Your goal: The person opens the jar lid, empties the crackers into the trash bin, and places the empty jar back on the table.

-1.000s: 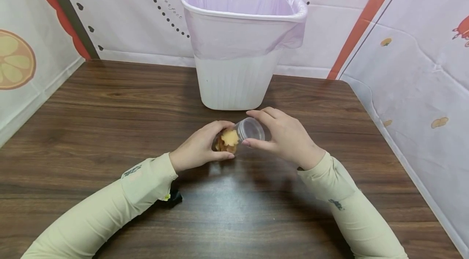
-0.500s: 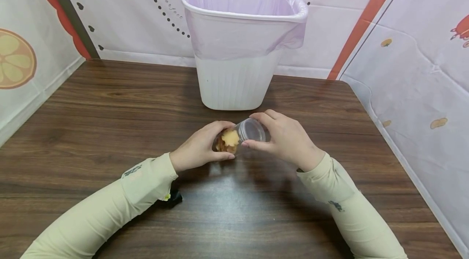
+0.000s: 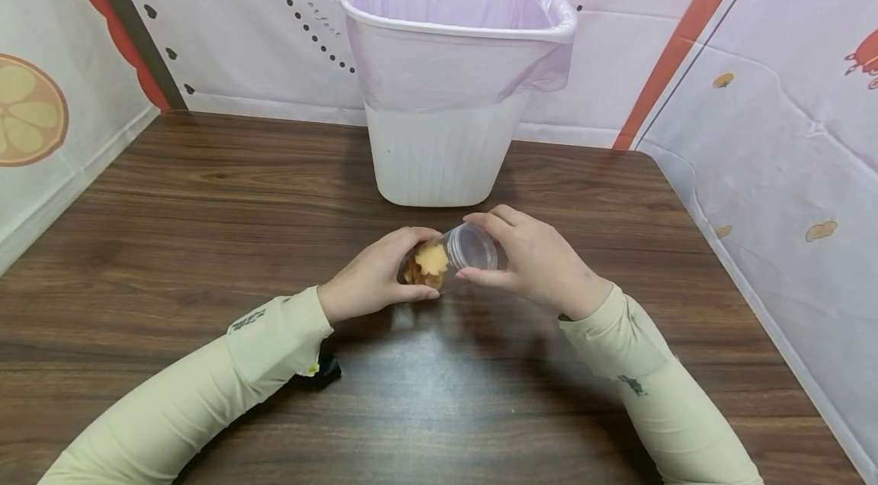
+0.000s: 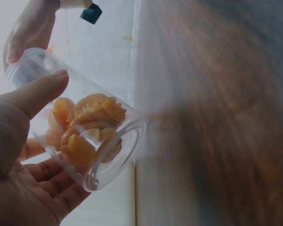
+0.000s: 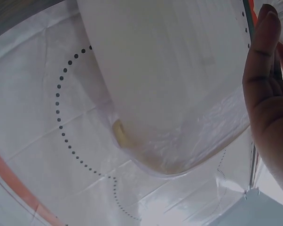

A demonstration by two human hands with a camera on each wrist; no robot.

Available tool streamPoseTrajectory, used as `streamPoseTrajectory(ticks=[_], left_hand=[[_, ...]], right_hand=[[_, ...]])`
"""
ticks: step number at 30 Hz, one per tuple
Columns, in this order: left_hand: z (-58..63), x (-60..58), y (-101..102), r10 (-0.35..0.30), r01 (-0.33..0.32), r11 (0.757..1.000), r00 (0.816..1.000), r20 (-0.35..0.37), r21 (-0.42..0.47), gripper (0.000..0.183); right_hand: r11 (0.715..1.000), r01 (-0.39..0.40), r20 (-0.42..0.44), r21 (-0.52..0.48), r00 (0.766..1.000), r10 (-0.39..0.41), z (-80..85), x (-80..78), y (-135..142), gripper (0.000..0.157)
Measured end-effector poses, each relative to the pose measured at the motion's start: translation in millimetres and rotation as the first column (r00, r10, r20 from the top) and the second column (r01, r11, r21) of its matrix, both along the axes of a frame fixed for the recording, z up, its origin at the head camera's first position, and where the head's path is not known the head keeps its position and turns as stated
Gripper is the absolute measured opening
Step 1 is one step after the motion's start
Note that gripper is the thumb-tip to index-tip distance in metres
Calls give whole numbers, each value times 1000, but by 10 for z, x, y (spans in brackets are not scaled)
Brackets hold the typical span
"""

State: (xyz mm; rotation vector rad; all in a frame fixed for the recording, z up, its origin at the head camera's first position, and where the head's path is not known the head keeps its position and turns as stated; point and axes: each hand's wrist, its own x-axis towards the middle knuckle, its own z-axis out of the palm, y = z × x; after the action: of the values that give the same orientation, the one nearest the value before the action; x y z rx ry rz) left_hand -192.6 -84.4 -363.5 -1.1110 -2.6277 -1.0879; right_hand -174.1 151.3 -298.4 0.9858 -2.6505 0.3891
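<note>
A clear plastic jar [image 4: 111, 167] lies tilted between both hands, its base toward the left hand and its round clear lid [image 3: 475, 246] facing up and right. Yellow-orange pieces that look like snacks or cookies [image 3: 431, 259] are gathered toward the base. My left hand [image 3: 373, 271] grips the jar's lower body between thumb and fingers. My right hand [image 3: 542, 260] holds the lid end, thumb on the near side and fingers on the far side. In the right wrist view that right hand [image 5: 268, 89] shows only at the right edge, with the jar mostly hidden.
Just beyond the hands stands a white waste bin [image 3: 439, 153] with a pale purple bag [image 3: 456, 73] over its rim. A printed cloth [image 3: 240, 35] encloses the back and sides of the brown wooden table [image 3: 240, 187]. Something small and black [image 3: 328, 372] shows under the left sleeve.
My right fingers and thumb have shifted slightly around the lid. The left hand and the jar stay almost where they were.
</note>
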Motion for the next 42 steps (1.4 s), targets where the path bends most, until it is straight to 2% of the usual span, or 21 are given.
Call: streamPoseTrajectory(ticks=[18, 29, 37, 42], left_hand=[[0, -43, -12, -10, 10, 1000, 1000, -2, -10, 69], [12, -29, -10, -1, 1, 1000, 1000, 1, -21, 70], [15, -27, -11, -1, 1, 1000, 1000, -22, -26, 69], [14, -28, -13, 4, -5, 1000, 1000, -18, -26, 69]], right_hand=[[993, -119, -30, 7, 992, 119, 29, -57, 45, 63], [978, -206, -15, 30, 978, 207, 69, -70, 87, 65], [965, -257, -25, 52, 966, 259, 86, -78, 109, 67], [963, -269, -9, 24, 963, 269, 76, -80, 95, 67]])
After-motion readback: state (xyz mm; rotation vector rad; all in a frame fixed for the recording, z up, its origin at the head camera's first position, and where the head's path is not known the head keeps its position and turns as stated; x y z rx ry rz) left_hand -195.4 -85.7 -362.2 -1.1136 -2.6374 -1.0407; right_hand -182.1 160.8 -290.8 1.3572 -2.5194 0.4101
